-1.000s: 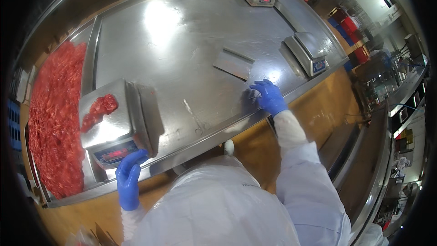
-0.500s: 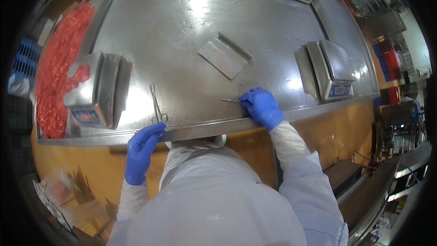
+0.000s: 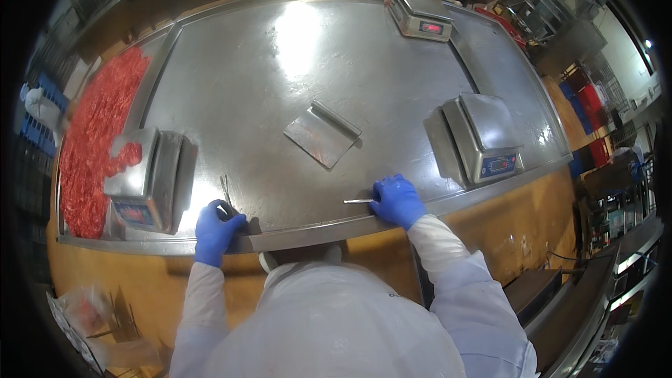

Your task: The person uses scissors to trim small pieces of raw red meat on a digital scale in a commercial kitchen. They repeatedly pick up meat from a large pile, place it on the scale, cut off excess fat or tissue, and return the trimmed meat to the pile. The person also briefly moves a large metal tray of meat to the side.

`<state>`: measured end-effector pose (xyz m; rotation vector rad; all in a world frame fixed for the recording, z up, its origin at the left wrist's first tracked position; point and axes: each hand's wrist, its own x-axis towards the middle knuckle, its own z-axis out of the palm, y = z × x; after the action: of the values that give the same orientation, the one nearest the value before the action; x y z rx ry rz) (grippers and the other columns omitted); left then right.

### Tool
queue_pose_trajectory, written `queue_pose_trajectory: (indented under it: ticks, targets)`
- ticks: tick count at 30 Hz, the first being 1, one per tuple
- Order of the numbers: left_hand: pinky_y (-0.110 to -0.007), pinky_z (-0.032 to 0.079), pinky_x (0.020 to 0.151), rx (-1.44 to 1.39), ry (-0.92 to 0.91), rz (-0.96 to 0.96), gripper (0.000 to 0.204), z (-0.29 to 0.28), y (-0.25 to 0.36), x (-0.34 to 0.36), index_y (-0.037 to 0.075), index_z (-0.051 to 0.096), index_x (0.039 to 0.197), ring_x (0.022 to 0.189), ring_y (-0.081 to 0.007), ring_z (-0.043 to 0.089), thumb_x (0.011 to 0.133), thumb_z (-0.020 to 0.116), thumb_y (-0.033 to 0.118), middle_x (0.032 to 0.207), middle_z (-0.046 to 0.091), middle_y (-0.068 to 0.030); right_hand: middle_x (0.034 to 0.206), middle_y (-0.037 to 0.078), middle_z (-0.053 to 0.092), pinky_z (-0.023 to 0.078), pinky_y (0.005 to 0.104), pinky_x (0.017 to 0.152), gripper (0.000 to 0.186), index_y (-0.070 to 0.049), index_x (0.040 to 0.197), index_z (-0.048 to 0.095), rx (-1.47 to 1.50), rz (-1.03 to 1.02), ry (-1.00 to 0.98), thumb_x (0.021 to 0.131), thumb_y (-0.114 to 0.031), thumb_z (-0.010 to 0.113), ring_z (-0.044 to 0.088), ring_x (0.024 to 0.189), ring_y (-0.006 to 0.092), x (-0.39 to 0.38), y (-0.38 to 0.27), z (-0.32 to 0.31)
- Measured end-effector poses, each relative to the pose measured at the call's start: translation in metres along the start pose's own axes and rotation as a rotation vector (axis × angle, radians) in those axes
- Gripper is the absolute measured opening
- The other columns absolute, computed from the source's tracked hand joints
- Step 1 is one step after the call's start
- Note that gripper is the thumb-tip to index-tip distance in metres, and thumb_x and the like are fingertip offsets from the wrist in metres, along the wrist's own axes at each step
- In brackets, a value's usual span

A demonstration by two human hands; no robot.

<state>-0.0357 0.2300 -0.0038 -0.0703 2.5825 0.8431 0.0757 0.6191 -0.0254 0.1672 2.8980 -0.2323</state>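
My left hand [image 3: 217, 236], in a blue glove, has its fingers on the scissors [image 3: 225, 189] at the steel table's near edge; their handles are mostly hidden. My gloved right hand [image 3: 398, 200] grips a thin metal tool [image 3: 355, 201] lying low over the table [image 3: 238, 84]. Beyond my hands rests a flat metal scraper [image 3: 320, 133] with a raised grip edge. Left of my left hand stands a steel scale [image 3: 131, 187] with a lump of raw minced meat [image 3: 128, 156] on it. A second scale [image 3: 481, 129] stands right of my right hand.
A long heap of red minced meat [image 3: 94, 105] fills the left trough. A third scale [image 3: 418, 17] sits at the far right corner. Blue crates [image 3: 42, 129] are at the left, red and blue bins [image 3: 591, 101] at the right, with metal equipment below them.
My left hand has moved from the table's edge onto the scissors. My right hand has closed on the thin tool. The view has swung, shifting the whole table in the picture.
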Motion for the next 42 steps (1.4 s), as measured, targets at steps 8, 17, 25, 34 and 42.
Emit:
queue_pose_trajectory:
  ticks: [8,17,25,34,42]
  targets:
    - [-0.043,0.054,0.082,0.196,0.118,0.228,0.034,0.031,-0.037,0.032,0.002,0.058,0.107,0.087,-0.0341,0.068,0.079,0.074,0.014,0.092,0.068,-0.0169,0.105,0.016,0.071,0.050,0.0437,0.090,0.029,-0.011,0.110,0.073,0.315,-0.050,-0.224,0.087,-0.027,0.063,0.065,0.101,0.0353,-0.011,0.019,0.002]
    - [-0.043,0.055,0.082,0.302,0.030,0.259,0.034,0.007,-0.047,0.043,0.001,0.058,0.107,0.089,-0.0350,0.070,0.078,0.070,0.013,0.091,0.072,-0.0194,0.100,0.011,0.074,0.053,0.0314,0.084,0.028,-0.007,0.110,0.073,0.862,0.005,-0.156,0.084,-0.003,0.064,0.069,0.090,0.0210,0.000,0.004,-0.002]
    - [-0.026,0.054,0.065,-0.244,-0.268,0.182,0.034,-0.039,-0.081,0.050,-0.001,0.067,0.113,0.069,-0.0125,0.066,0.081,0.067,0.013,0.082,0.071,-0.0088,0.108,0.016,0.066,0.048,0.0426,0.098,0.029,-0.012,0.111,0.072,0.286,0.209,0.425,0.086,-0.026,0.068,0.059,0.111,0.0363,0.012,-0.077,-0.002]
    - [-0.024,0.051,0.076,-0.978,-0.683,0.088,0.026,-0.066,-0.079,0.035,0.000,0.065,0.115,0.083,-0.0102,0.062,0.093,0.059,0.011,0.094,0.066,-0.0048,0.107,0.018,0.067,0.051,0.0420,0.086,0.040,-0.009,0.121,0.065,0.920,-0.221,0.074,0.088,-0.030,0.070,0.065,0.096,0.0345,0.032,-0.305,0.005]
    - [-0.027,0.054,0.079,-1.236,-0.465,0.064,0.025,-0.088,-0.077,0.009,0.000,0.061,0.113,0.086,-0.0118,0.064,0.101,0.059,0.022,0.096,0.064,-0.0062,0.098,0.014,0.068,0.053,0.0413,0.079,0.034,-0.012,0.121,0.066,0.891,-0.425,0.184,0.087,-0.018,0.070,0.066,0.090,0.0315,0.052,-0.337,-0.021]
